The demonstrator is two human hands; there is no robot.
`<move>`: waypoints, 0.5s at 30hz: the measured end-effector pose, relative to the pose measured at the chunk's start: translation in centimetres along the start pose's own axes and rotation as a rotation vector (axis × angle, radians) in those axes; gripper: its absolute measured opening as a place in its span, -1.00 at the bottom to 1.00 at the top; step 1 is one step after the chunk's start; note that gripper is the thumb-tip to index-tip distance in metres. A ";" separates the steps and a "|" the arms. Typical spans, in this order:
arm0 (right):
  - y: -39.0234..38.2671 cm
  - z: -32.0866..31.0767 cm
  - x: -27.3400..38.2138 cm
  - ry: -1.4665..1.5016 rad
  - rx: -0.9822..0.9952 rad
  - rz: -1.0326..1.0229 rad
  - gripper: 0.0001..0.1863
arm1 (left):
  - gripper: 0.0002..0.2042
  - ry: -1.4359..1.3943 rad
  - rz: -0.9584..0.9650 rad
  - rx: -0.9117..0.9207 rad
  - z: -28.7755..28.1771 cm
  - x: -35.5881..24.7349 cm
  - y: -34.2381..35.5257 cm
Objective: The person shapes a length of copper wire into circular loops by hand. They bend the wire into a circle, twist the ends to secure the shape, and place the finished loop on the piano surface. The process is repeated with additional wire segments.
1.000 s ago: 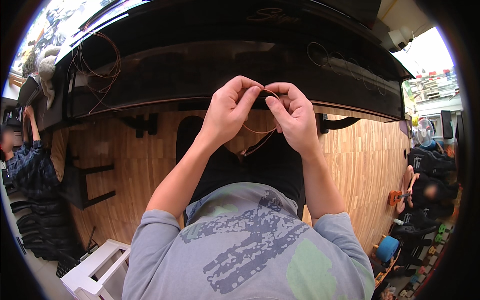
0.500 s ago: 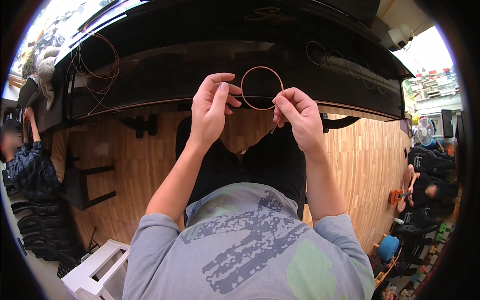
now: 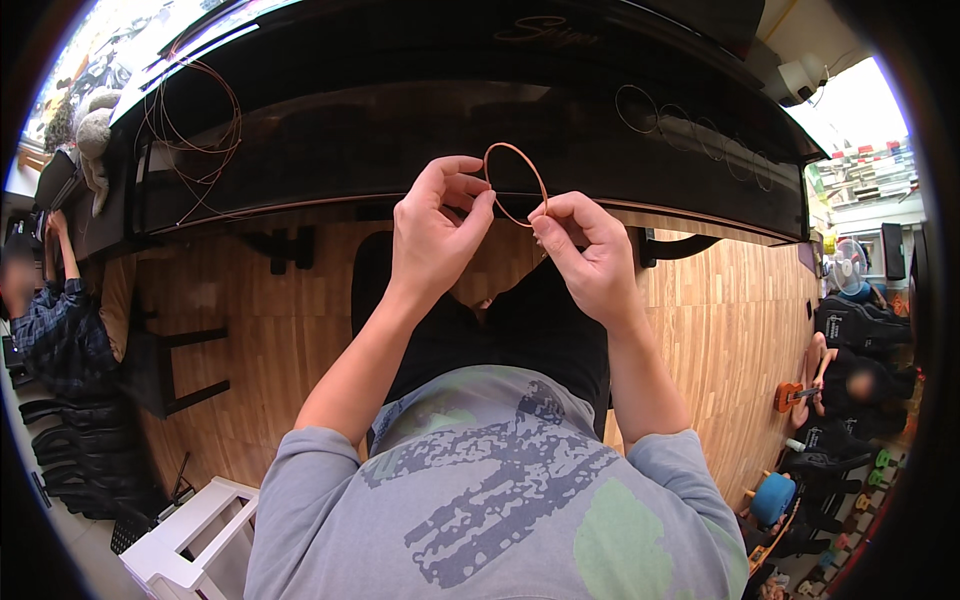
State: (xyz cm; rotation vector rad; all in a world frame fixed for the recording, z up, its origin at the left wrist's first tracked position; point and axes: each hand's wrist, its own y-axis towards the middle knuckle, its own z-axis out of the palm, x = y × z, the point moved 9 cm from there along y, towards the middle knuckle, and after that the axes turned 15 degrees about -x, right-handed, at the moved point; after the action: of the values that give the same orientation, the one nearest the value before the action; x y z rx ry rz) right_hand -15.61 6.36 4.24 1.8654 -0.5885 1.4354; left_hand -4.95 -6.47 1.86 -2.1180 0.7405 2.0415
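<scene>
A copper-coloured coiled string (image 3: 528, 160), wound into a ring, is held up before the glossy black furniture front. My right hand (image 3: 590, 250) pinches its lower right side between thumb and fingers. My left hand (image 3: 437, 225) has thumb and fingertips at the ring's left edge, closed on it as far as I can see. The ring is turned partly edge-on and looks like a narrow oval. Larger loose loops of similar string (image 3: 215, 120) lie on the black surface at the left. Several thin coiled rings (image 3: 636, 108) lie in a row at the right.
The black, piano-like furniture (image 3: 380, 120) spans the far side. A white stool (image 3: 190, 540) stands at lower left, near a dark stool (image 3: 165, 375). One person (image 3: 60, 330) sits at the left; another (image 3: 860, 370) at the right holds a small orange-brown guitar-like instrument (image 3: 788, 396).
My left hand has moved right and its fingers have come together at the ring's edge. My right hand has shifted slightly left and down, and the ring has turned from round to oval.
</scene>
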 end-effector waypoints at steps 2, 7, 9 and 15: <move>-0.1 0.2 0.6 -0.052 0.011 -0.058 -0.93 | -0.73 0.026 0.005 -0.018 -0.2 -0.1 0.2; -0.3 0.7 1.8 -0.129 0.045 -0.177 -0.93 | -0.73 0.017 -0.001 -0.013 -0.2 -0.1 0.1; -0.5 1.0 2.4 -0.151 0.056 -0.226 -0.93 | -0.73 0.014 0.000 -0.018 -0.2 -0.2 0.1; -0.8 1.4 2.8 -0.186 0.081 -0.291 -0.92 | -0.72 0.013 0.019 -0.023 -0.1 -0.3 0.1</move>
State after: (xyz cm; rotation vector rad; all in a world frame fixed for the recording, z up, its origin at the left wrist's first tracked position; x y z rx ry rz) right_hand -13.37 6.00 6.55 2.0661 -0.3306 1.1195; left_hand -4.85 -6.50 2.18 -2.1460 0.7450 2.0576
